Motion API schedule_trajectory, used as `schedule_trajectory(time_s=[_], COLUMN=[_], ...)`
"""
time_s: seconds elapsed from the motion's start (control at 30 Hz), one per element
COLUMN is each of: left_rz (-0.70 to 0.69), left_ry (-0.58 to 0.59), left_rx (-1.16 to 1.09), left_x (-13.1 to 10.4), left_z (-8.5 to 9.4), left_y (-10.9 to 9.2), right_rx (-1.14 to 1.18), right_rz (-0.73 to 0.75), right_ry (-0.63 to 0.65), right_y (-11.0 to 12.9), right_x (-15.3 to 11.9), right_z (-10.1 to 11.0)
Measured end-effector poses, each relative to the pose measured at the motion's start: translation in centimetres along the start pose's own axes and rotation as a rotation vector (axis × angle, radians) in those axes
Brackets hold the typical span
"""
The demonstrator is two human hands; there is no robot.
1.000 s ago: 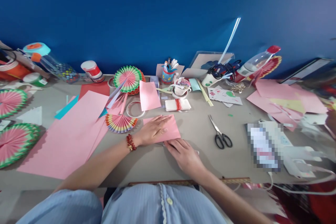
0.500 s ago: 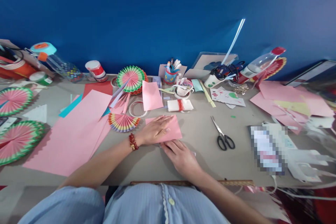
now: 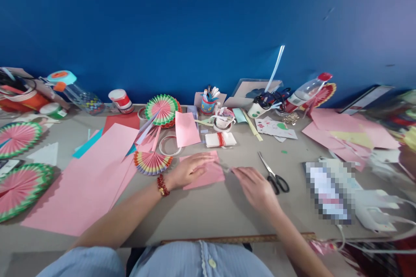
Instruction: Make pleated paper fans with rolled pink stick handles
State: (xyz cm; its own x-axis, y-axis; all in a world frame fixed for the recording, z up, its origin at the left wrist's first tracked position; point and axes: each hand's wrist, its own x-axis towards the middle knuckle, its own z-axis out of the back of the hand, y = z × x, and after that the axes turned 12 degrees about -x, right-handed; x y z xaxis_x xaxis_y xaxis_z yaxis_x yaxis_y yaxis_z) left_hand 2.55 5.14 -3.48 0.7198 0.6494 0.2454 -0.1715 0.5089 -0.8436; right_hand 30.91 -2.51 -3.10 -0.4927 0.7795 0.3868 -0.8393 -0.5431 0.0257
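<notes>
My left hand (image 3: 186, 172), with a red bead bracelet (image 3: 162, 185) at the wrist, lies on a small pink paper (image 3: 212, 176). Its fingers are stretched across the sheet. To the right of the sheet, my right hand (image 3: 256, 189) has its fingers drawn together. A thin, blurred thing (image 3: 225, 167) shows at its fingertips, too unclear to name. Black-handled scissors (image 3: 275, 178) lie just right of that hand, blades pointing away from me. Behind the small sheet is another pink paper (image 3: 187, 130), beside a half-round pleated paper fan (image 3: 153, 163).
Large pink sheets (image 3: 81, 181) cover the table at left, near round pleated fans (image 3: 22, 190). Along the blue wall stand a pen cup (image 3: 208, 106), a red-and-white jar (image 3: 120, 100) and a bottle (image 3: 307, 91). A phone (image 3: 328, 192) and cables lie at right.
My right hand has moved right, away from the pink paper's lower edge and towards the scissors. My left hand has stayed on the sheet. The view has tilted up slightly.
</notes>
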Motion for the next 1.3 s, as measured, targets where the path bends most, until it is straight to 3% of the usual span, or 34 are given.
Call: schedule_trajectory(time_s=[0.13, 0.2, 0.37, 0.53, 0.73, 0.83, 0.93, 1.07, 1.17, 1.3], left_rz=[0.090, 0.112, 0.079, 0.067, 0.039, 0.051, 0.061, 0.029, 0.055, 0.126], left_ry=[-0.200, -0.173, 0.085, 0.102, 0.115, 0.022, -0.195, -0.365, -0.464, -0.541], left_rx=[-0.004, 0.148, 0.555, 0.671, 0.642, 0.580, 0.565, 0.490, 0.541, 0.688], left_x=[-0.2, -0.6, -2.5, -3.3, -3.8, -4.1, -4.2, -3.8, -2.4, 1.3], left_z=[0.4, 0.6, -0.6, -2.0, -2.3, -2.6, -2.4, -0.1, 3.4, 8.3], left_y=[-0.4, -0.6, -1.1, -1.3, -1.6, -1.1, -0.3, -0.6, -1.7, -1.8], right_rx=[-0.099, -0.167, -0.126, -0.041, 0.252, 0.447, 0.551, 0.634, 0.622, 0.413], right_rz=[-0.055, -0.094, -0.157, -0.130, -0.229, -0.258, -0.200, -0.217, -0.280, -0.167], right_ry=[-0.025, -0.021, -0.039, 0.060, 0.071, 0.065, 0.048, -0.008, 0.018, 0.144], right_y=[-4.3, -4.8, -2.0, 2.0, 2.6, 2.6, 3.0, 2.8, 1.7, 0.8], right_x=[-2.1, -2.4, -0.1, 3.4, 5.3, 6.1, 6.5, 7.0, 7.3, 6.7], right_z=[-0.4, -0.8, -1.2, -2.8, -4.6, -4.3, -3.4, -2.7, -2.7, -2.8])
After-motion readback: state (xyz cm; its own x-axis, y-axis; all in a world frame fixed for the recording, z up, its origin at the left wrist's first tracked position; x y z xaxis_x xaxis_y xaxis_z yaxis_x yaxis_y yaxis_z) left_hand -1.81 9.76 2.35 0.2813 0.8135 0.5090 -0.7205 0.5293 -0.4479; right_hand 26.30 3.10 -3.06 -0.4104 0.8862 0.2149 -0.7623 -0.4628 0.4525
